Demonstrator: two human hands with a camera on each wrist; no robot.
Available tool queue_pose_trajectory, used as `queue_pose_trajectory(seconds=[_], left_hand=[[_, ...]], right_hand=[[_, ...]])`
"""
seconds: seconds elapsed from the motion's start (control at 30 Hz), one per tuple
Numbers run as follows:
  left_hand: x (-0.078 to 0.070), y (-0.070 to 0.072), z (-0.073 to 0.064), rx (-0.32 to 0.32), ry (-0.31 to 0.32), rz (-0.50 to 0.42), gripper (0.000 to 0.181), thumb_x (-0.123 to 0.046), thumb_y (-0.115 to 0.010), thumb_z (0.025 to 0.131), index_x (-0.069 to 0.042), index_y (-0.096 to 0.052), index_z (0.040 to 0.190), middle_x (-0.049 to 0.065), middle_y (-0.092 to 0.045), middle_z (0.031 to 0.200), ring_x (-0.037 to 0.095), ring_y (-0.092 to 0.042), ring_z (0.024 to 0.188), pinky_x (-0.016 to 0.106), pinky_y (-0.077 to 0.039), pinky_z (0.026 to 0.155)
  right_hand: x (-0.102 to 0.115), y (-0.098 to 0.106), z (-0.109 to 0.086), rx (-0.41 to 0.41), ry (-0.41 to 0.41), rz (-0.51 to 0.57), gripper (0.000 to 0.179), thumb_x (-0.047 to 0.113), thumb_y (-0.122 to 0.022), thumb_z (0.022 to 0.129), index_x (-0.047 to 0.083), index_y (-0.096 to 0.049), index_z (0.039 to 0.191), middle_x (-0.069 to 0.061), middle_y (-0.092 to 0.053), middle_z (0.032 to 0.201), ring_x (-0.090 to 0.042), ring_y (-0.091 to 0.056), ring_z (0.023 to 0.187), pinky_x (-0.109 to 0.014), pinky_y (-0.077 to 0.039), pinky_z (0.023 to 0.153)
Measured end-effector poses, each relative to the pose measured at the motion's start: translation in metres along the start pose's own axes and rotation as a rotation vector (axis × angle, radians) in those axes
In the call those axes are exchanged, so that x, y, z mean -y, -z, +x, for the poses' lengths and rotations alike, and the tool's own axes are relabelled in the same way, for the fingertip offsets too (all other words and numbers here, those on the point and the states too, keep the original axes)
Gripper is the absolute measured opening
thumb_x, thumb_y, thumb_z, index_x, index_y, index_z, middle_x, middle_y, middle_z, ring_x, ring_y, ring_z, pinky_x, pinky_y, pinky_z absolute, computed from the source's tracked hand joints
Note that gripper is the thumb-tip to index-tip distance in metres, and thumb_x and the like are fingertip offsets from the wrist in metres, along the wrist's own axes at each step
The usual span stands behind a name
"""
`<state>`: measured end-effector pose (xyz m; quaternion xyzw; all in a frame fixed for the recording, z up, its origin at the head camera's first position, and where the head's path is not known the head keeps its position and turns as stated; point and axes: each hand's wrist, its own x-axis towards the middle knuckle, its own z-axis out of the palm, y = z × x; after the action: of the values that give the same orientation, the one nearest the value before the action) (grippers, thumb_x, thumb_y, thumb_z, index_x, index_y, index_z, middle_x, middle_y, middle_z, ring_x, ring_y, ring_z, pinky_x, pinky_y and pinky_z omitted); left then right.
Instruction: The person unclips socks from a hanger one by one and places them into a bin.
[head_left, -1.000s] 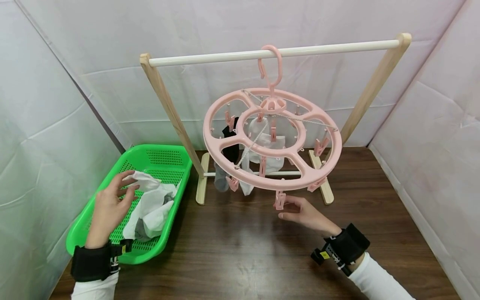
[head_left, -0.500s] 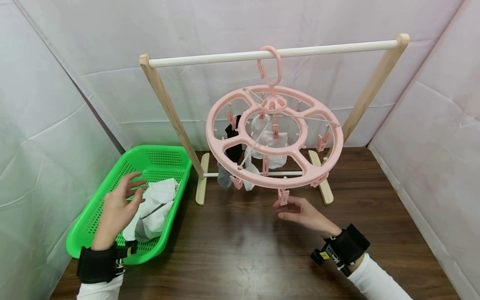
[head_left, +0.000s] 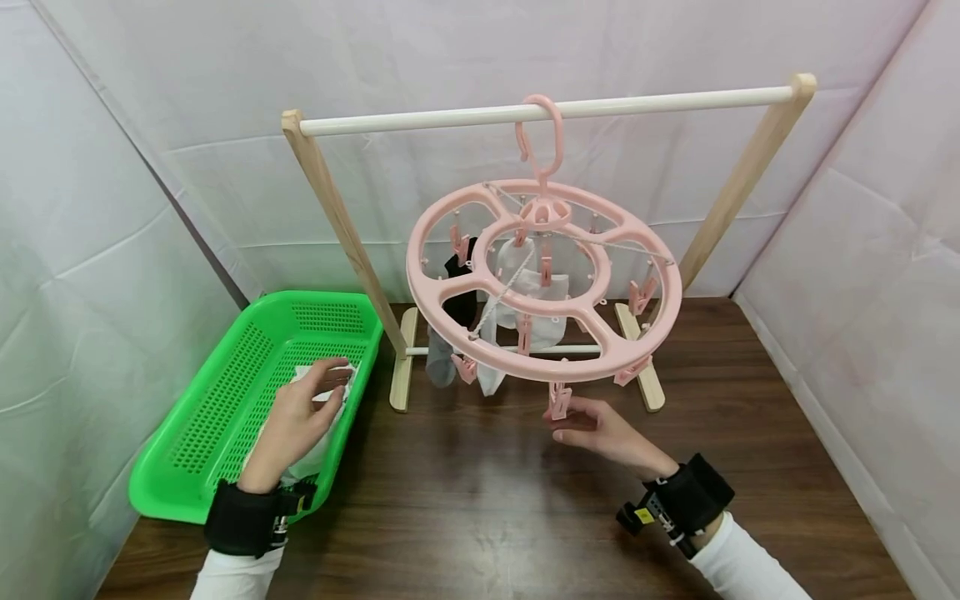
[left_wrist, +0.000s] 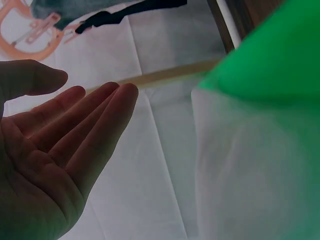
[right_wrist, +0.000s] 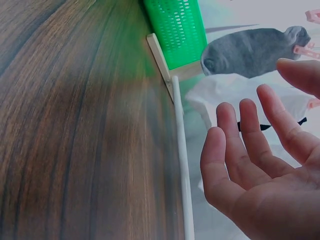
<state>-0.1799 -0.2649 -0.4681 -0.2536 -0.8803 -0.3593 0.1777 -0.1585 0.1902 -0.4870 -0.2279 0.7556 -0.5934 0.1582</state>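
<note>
My left hand (head_left: 291, 423) hovers over the right part of a green basket (head_left: 213, 417), fingers loosely bent and holding nothing. Under it lies white cloth (head_left: 318, 454), mostly hidden by the hand. In the left wrist view the palm is bare, with the thumb apart from the fingers. Below the front rim of a pink round clip hanger (head_left: 525, 360), my right hand (head_left: 611, 437) is raised beside a hanging pink clip (head_left: 559, 402). Its fingers are spread and relaxed in the right wrist view; whether a fingertip touches the clip cannot be told.
Wooden posts (head_left: 337, 217) carry a white rod (head_left: 420, 121) from which the hanger hangs. Clipped at its left and back are a grey sock (right_wrist: 250, 52), a black sock (head_left: 461, 304) and white socks (head_left: 551, 312). White cloth walls surround the brown table (head_left: 480, 492).
My left hand has let go of the white cloth it pinched up, and has moved right across the basket. The hanger swung slightly and came back. My right hand has barely moved.
</note>
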Motion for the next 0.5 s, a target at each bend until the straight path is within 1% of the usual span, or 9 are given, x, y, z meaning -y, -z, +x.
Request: queue_pose_trajectory(seconds=[0.03, 0.07, 0.1, 0.13, 0.17, 0.2, 0.27, 0.37, 0.5], left_hand=[[-0.015, 0.002, 0.004, 0.016, 0.007, -0.029, 0.042, -0.004, -0.058, 0.097, -0.01, -0.049, 0.137, 0.016, -0.061, 0.122, 0.025, -0.061, 0.108, 0.033, -0.054, 0.075], [-0.032, 0.004, 0.009, 0.026, 0.016, -0.04, 0.041, -0.001, -0.059, 0.095, -0.006, -0.051, 0.135, 0.019, -0.061, 0.12, 0.029, -0.061, 0.107, 0.037, -0.055, 0.076], [-0.041, 0.004, 0.013, 0.031, -0.001, -0.036, 0.039, 0.001, -0.058, 0.095, -0.004, -0.052, 0.133, 0.02, -0.061, 0.119, 0.03, -0.061, 0.107, 0.036, -0.054, 0.076], [-0.053, 0.005, 0.017, 0.046, 0.009, -0.062, 0.038, 0.005, -0.058, 0.093, 0.001, -0.052, 0.13, 0.025, -0.06, 0.118, 0.035, -0.061, 0.106, 0.04, -0.054, 0.076], [-0.063, 0.006, 0.021, 0.057, 0.025, -0.077, 0.037, 0.008, -0.058, 0.092, 0.004, -0.052, 0.128, 0.026, -0.06, 0.118, 0.038, -0.06, 0.107, 0.042, -0.054, 0.077], [-0.068, 0.005, 0.024, 0.062, 0.031, -0.073, 0.036, 0.008, -0.057, 0.093, 0.005, -0.052, 0.128, 0.026, -0.06, 0.119, 0.037, -0.06, 0.108, 0.041, -0.053, 0.079], [-0.072, 0.002, 0.03, 0.066, 0.052, -0.084, 0.035, 0.009, -0.057, 0.092, 0.006, -0.053, 0.127, 0.024, -0.059, 0.121, 0.037, -0.059, 0.11, 0.041, -0.053, 0.082], [-0.072, -0.005, 0.038, 0.065, 0.088, -0.101, 0.036, 0.007, -0.058, 0.093, 0.004, -0.053, 0.128, 0.022, -0.059, 0.124, 0.035, -0.057, 0.113, 0.042, -0.051, 0.085], [-0.069, -0.013, 0.049, 0.087, 0.093, -0.172, 0.037, 0.007, -0.06, 0.092, 0.004, -0.053, 0.129, 0.023, -0.058, 0.125, 0.035, -0.056, 0.115, 0.046, -0.05, 0.087]], right_hand=[[-0.001, -0.001, 0.0, -0.004, 0.001, -0.004, 0.036, 0.015, -0.065, 0.094, -0.004, -0.059, 0.123, -0.022, -0.058, 0.122, -0.034, -0.055, 0.115, -0.034, -0.048, 0.09], [-0.001, -0.001, 0.0, -0.008, 0.001, -0.004, 0.035, 0.015, -0.065, 0.094, -0.004, -0.059, 0.122, -0.021, -0.058, 0.122, -0.033, -0.055, 0.114, -0.034, -0.048, 0.09], [-0.001, -0.002, 0.0, -0.012, -0.001, -0.001, 0.033, 0.015, -0.066, 0.094, -0.003, -0.06, 0.121, -0.021, -0.058, 0.122, -0.031, -0.056, 0.113, -0.034, -0.048, 0.089], [-0.001, -0.002, 0.0, -0.015, -0.006, 0.006, 0.033, 0.015, -0.066, 0.094, -0.003, -0.06, 0.121, -0.022, -0.057, 0.122, -0.031, -0.056, 0.113, -0.034, -0.048, 0.089], [-0.001, -0.003, 0.0, -0.016, -0.012, 0.02, 0.032, 0.014, -0.066, 0.094, -0.003, -0.06, 0.121, -0.023, -0.057, 0.122, -0.032, -0.056, 0.113, -0.033, -0.048, 0.089], [-0.001, -0.003, 0.0, -0.014, -0.019, 0.036, 0.033, 0.013, -0.066, 0.094, -0.004, -0.06, 0.121, -0.025, -0.056, 0.123, -0.033, -0.056, 0.113, -0.033, -0.049, 0.088], [-0.001, -0.005, -0.001, -0.009, -0.027, 0.067, 0.033, 0.012, -0.066, 0.093, -0.005, -0.059, 0.121, -0.03, -0.054, 0.124, -0.04, -0.055, 0.113, -0.033, -0.05, 0.088], [0.0, -0.007, -0.001, -0.009, -0.028, 0.075, 0.033, 0.012, -0.066, 0.093, -0.005, -0.059, 0.12, -0.033, -0.054, 0.122, -0.046, -0.054, 0.112, -0.032, -0.05, 0.086], [0.002, -0.009, -0.001, -0.01, -0.012, 0.044, 0.03, 0.013, -0.067, 0.092, -0.002, -0.061, 0.118, -0.028, -0.057, 0.12, -0.044, -0.055, 0.11, -0.032, -0.05, 0.086]])
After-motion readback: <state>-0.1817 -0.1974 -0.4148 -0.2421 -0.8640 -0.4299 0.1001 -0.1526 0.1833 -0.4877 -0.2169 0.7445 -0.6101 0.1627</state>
